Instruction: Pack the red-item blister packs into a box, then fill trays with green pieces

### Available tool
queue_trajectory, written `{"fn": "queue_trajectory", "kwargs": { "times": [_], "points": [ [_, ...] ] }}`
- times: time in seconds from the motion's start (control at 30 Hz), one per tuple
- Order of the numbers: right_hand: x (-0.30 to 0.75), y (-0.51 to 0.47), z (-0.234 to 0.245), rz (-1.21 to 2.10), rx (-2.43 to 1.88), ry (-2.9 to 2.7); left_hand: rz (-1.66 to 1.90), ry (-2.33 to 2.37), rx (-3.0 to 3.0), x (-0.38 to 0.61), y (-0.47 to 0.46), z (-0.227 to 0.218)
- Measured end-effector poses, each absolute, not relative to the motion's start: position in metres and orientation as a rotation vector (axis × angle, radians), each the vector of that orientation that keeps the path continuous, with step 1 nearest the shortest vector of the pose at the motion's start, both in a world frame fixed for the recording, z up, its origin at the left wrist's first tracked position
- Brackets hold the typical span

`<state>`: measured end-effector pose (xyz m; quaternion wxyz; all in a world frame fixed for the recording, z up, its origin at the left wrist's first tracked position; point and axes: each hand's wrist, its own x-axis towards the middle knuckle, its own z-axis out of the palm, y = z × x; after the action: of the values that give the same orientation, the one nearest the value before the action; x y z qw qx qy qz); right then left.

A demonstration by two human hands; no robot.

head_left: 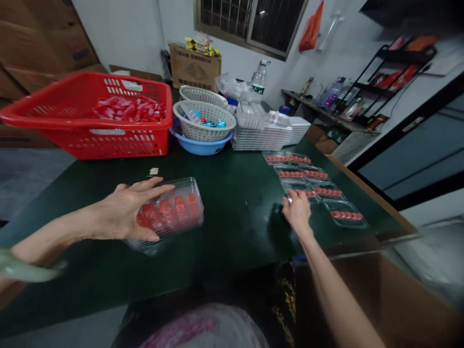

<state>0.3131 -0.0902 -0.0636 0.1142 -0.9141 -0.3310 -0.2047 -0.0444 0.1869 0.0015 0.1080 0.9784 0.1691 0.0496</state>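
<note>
Work surface: dark green desk (235, 203), seen from its near edge.
Left hand: left hand (125, 212) lies over the clear tray (183, 212), left of the desk's middle, closer to the near edge than the far one.
Left fingers: stretched across the tray's lid and slightly apart, thumb along the near side; the tray is clasped between them.
Clear tray: lidded and see-through, holding a row of red pieces (174, 207); its left end is hidden under the hand.
Wrist: pale green bangle (25, 270) on the left forearm, blurred.
Right hand: right hand (297, 210) is on the right part of the desk, at the near-left end of the filled trays (328, 192).
Right fingers: bent and close together, tips touching one tray in that row; whether they pinch it cannot be told.
Filled trays: several clear trays with red contents, in a line towards the desk's right edge.
Far left corner: red basket (119, 140) with red and white wrapped pieces inside.
Far edge, middle: white perforated baskets (203, 118) nested in a blue bowl (201, 146), just beside the red basket.
Far edge, right of the bowl: stack of empty clear trays (261, 135).
Behind: cardboard box (194, 67) and water bottle (258, 79).
Loose item: small white scrap (153, 171), between the red basket and the clear tray.
</note>
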Motion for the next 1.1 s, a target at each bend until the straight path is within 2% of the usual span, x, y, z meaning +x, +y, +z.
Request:
{"fn": "queue_trajectory", "kwargs": {
  "times": [0.1, 0.23, 0.37, 0.43, 0.57, 0.67, 0.77, 0.87, 1.1],
  "points": [
    [0.349, -0.128, -0.077, -0.589, -2.815, -0.969, 0.127, 0.509, 2.887, -0.043, 0.187, 0.005],
    [0.331, -0.136, -0.082, -0.574, -2.793, -1.153, 0.14, 0.627, 2.971, -0.043, 0.175, 0.024],
    [0.264, -0.124, -0.08, -0.568, -2.658, -1.413, 0.555, 0.622, 2.945, -0.033, 0.127, 0.043],
    [0.228, -0.121, -0.078, -0.545, -2.519, -1.529, 0.644, 0.494, 2.817, -0.016, 0.092, 0.039],
    [0.194, -0.134, -0.069, -0.511, -2.308, -1.403, 0.172, 0.229, 2.799, 0.047, 0.035, 0.007],
    [0.215, -0.156, -0.061, -0.489, -2.464, -0.989, 0.052, 0.123, 2.839, 0.102, 0.021, -0.018],
    [0.246, -0.173, -0.057, -0.128, -2.746, -0.724, -0.025, -0.034, 2.882, 0.146, 0.025, -0.029],
    [0.26, -0.179, -0.058, 0.225, -2.783, -0.74, -0.158, -0.176, 2.874, 0.169, 0.032, -0.033],
    [0.258, -0.193, -0.072, 0.318, -2.572, -0.831, 0.016, -0.194, 2.961, 0.153, 0.02, -0.031]
  ]
}}
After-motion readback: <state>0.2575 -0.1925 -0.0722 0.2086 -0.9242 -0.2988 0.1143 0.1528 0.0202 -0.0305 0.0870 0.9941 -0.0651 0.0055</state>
